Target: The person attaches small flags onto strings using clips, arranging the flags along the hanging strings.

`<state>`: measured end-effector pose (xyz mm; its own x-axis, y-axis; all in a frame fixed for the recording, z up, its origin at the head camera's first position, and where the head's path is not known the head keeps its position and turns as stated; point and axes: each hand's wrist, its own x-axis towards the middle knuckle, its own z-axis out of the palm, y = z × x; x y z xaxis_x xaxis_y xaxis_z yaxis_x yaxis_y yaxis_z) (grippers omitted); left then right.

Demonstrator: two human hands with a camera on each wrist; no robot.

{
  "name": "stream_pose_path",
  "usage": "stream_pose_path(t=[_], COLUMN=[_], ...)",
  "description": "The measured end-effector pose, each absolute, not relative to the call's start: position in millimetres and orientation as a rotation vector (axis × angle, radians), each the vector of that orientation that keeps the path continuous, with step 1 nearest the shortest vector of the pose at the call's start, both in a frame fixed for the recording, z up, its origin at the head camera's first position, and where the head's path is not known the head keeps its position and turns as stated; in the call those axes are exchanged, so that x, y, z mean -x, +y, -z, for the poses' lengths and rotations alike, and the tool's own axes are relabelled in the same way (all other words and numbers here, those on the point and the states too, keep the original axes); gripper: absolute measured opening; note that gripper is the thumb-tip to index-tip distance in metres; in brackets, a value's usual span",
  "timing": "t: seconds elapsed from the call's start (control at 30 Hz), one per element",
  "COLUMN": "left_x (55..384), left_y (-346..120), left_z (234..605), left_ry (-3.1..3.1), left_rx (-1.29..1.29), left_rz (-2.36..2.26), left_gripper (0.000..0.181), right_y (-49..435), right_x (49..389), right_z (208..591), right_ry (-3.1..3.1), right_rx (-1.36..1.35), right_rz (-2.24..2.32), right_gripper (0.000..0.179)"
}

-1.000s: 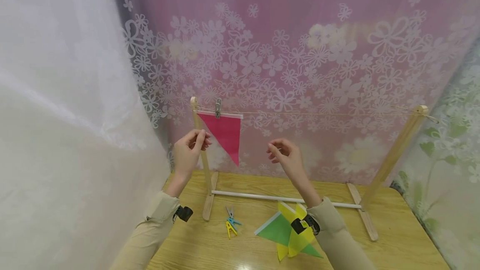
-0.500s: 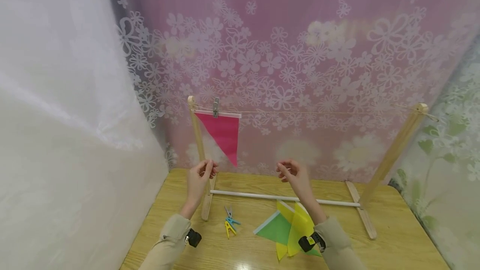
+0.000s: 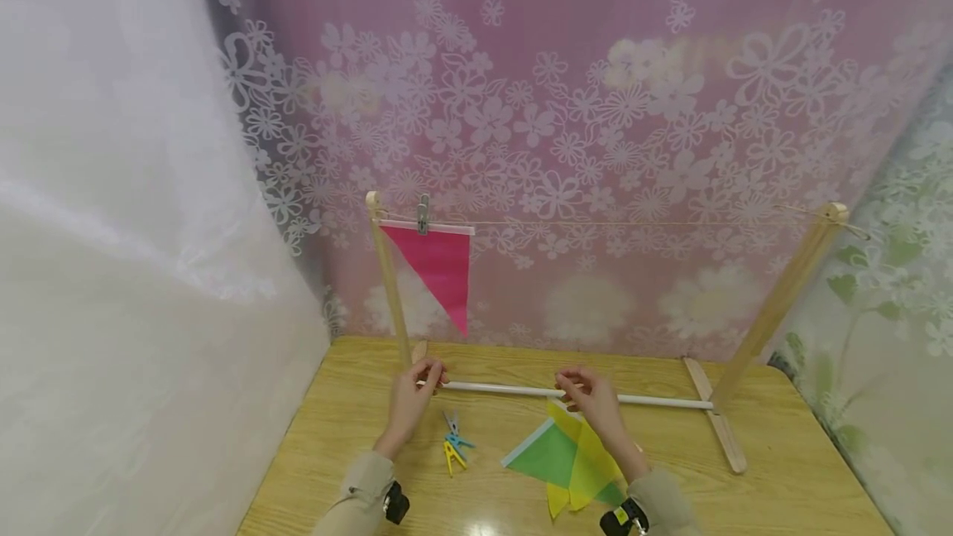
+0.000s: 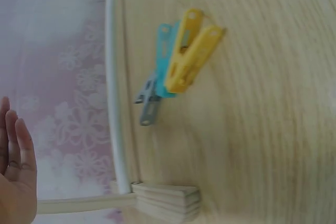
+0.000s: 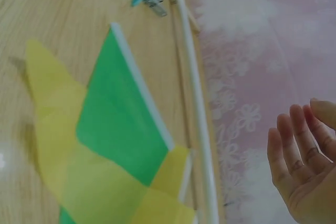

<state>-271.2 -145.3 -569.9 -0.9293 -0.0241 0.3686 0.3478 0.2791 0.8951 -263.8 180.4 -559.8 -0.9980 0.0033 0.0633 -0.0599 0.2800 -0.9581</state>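
A pink triangular pennant [image 3: 439, 267] hangs from the string [image 3: 596, 223], pinned by a grey clothespin [image 3: 423, 215] near the left post. Above the white rod at the left, my left hand [image 3: 408, 404] has loosely bent fingers and holds nothing. Close in front of it lie a grey clothespin [image 4: 148, 103], a blue clothespin [image 4: 163, 45] and a yellow clothespin [image 4: 194, 56], bunched together. My right hand [image 3: 596, 408], also without anything in it, is over the far edge of a green pennant [image 5: 118, 108] and yellow pennants [image 5: 52, 124] that overlap on the table.
A wooden frame stands on the table [image 3: 298, 470], with a left post [image 3: 390, 288], a right post [image 3: 782, 304] and a white rod [image 3: 506, 390] joining them low down. A flowered pink curtain [image 3: 521, 106] hangs behind, and a pale sheet [image 3: 134, 271] closes the left side.
Both hands have come down from near the hanging pennant's height to about the rod's level, the left also shifting right. The pink pennant still hangs from the string.
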Motion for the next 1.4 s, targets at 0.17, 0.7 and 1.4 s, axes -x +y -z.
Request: stream_pose_path(t=[0.17, 0.7, 1.4], left_x=[272, 265, 264], left_y=[-145, -151, -156], left_z=[589, 616, 624], left_ry=[-2.380, -2.821, -2.816], left_rx=[0.381, 0.706, 0.740], left_rz=[1.593, 1.140, 0.927], left_gripper=[0.022, 0.050, 0.017], right_y=[180, 172, 172], right_x=[259, 261, 267], right_z=[578, 618, 625], right_ry=[-2.594, -2.883, -2.890], right_rx=[-0.074, -0.417, -0.468], right_rz=[-1.756, -1.059, -0.679], right_gripper=[0.026, 0.006, 0.016])
